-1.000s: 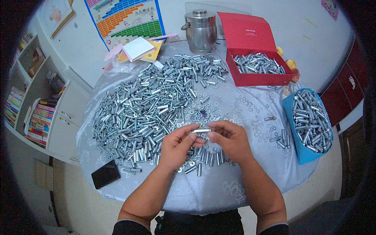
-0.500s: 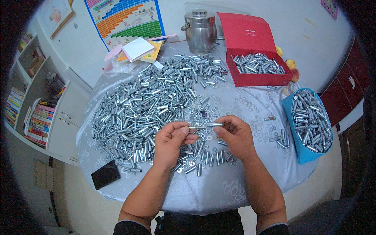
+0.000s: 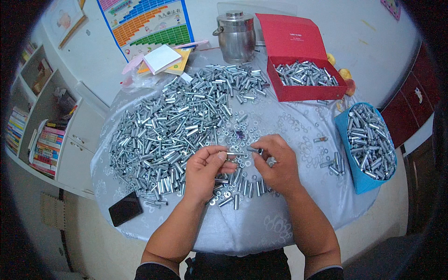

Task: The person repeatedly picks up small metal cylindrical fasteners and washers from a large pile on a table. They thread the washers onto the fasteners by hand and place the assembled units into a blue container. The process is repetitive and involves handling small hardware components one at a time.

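My left hand (image 3: 203, 171) pinches a thin silver bolt (image 3: 237, 154) between thumb and fingers, its free end pointing right. Facing it, my right hand (image 3: 281, 164) has its fingers curled round a short silver metal sleeve (image 3: 254, 150), now tilted and partly covered by the fingers. A small gap appears between bolt and sleeve. Beyond and left of my hands spreads a big pile of metal sleeves and bolts (image 3: 158, 128). Loose washers and nuts (image 3: 242, 122) lie just past my fingertips, around a small dark purple piece (image 3: 240, 134). Several sleeves (image 3: 252, 188) lie in a row below my hands.
A red box (image 3: 305, 93) with its lid up and a blue fabric bin (image 3: 366, 185), both full of metal parts, stand on the right. A steel pot (image 3: 236, 39) is at the back. A black phone (image 3: 125, 209) lies front left on the silvery tablecloth (image 3: 242, 228).
My right fingers have turned the sleeve from level to tilted and drawn in closer round it. The left hand still holds the bolt almost in place. The whole view has shifted slightly.
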`<action>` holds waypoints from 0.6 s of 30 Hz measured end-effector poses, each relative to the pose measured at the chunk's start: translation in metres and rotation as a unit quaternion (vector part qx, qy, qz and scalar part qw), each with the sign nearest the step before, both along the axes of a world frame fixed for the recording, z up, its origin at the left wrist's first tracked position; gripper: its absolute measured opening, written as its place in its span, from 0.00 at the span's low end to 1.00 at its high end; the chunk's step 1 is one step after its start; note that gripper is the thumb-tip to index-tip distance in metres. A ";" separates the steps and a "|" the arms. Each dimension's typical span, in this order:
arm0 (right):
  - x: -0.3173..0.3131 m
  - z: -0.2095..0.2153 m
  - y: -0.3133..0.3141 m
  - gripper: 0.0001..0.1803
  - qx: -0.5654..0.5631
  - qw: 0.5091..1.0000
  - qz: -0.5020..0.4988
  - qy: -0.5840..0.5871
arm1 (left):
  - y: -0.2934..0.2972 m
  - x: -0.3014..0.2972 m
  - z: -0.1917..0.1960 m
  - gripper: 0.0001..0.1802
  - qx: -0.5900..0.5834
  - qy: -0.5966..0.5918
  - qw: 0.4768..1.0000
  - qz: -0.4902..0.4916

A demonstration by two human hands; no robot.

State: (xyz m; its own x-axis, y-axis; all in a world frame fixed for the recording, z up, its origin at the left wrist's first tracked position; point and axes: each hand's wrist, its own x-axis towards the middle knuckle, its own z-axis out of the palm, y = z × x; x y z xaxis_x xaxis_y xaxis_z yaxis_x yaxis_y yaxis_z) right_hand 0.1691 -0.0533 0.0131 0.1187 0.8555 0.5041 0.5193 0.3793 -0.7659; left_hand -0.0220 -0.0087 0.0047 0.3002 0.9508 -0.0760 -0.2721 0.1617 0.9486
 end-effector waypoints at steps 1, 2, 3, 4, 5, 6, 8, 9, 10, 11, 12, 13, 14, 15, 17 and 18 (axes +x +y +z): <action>-0.001 0.001 0.001 0.11 0.005 1.000 -0.011 0.016 | 0.000 0.000 0.000 0.10 -0.002 0.001 1.000 0.002; -0.002 0.001 0.001 0.11 0.011 0.999 -0.022 0.032 | 0.000 0.000 0.001 0.11 -0.005 0.002 1.000 0.004; -0.002 0.001 0.001 0.10 -0.041 0.992 -0.007 0.117 | 0.000 0.000 0.001 0.11 -0.006 0.002 1.000 0.006; -0.002 0.000 0.002 0.10 -0.092 0.975 0.008 0.202 | 0.000 0.000 0.001 0.11 -0.008 0.000 1.000 0.005; -0.001 -0.001 0.002 0.10 -0.143 0.948 0.023 0.284 | 0.000 0.000 0.000 0.11 -0.010 -0.001 1.000 0.004; 0.001 -0.002 0.002 0.10 -0.164 0.905 0.062 0.389 | 0.000 0.000 0.000 0.11 -0.011 -0.003 1.000 0.003; 0.008 -0.007 0.004 0.12 -0.198 0.779 0.137 0.580 | 0.000 0.000 0.001 0.11 -0.013 -0.011 1.000 0.004; 0.012 -0.011 0.004 0.12 -0.206 0.745 0.163 0.613 | 0.000 0.001 0.001 0.11 -0.014 -0.015 1.000 0.004; 0.016 -0.018 0.005 0.13 -0.214 0.709 0.189 0.645 | 0.000 0.001 0.001 0.11 -0.017 -0.014 1.000 0.006; 0.018 -0.021 0.006 0.14 -0.221 0.670 0.213 0.676 | 0.000 0.001 0.001 0.11 -0.019 -0.014 1.000 0.007; 0.018 -0.020 0.006 0.14 -0.223 0.664 0.217 0.680 | -0.001 0.001 0.000 0.11 -0.021 -0.014 1.000 0.009; 0.017 -0.018 0.005 0.14 -0.225 0.658 0.220 0.684 | -0.001 0.002 0.000 0.11 -0.019 -0.015 1.000 0.007; 0.017 -0.017 0.005 0.14 -0.226 0.652 0.223 0.688 | -0.001 0.002 0.000 0.11 -0.016 -0.017 1.000 0.005; 0.017 -0.017 0.005 0.13 -0.222 0.674 0.214 0.671 | -0.001 0.002 0.000 0.11 -0.014 -0.018 1.000 0.002; 0.017 -0.016 0.005 0.10 -0.213 0.717 0.193 0.635 | -0.001 0.002 0.000 0.11 -0.011 -0.019 1.000 0.002; 0.015 -0.016 0.005 0.09 -0.189 0.842 0.121 0.490 | -0.002 0.001 0.000 0.11 -0.010 -0.019 1.000 0.003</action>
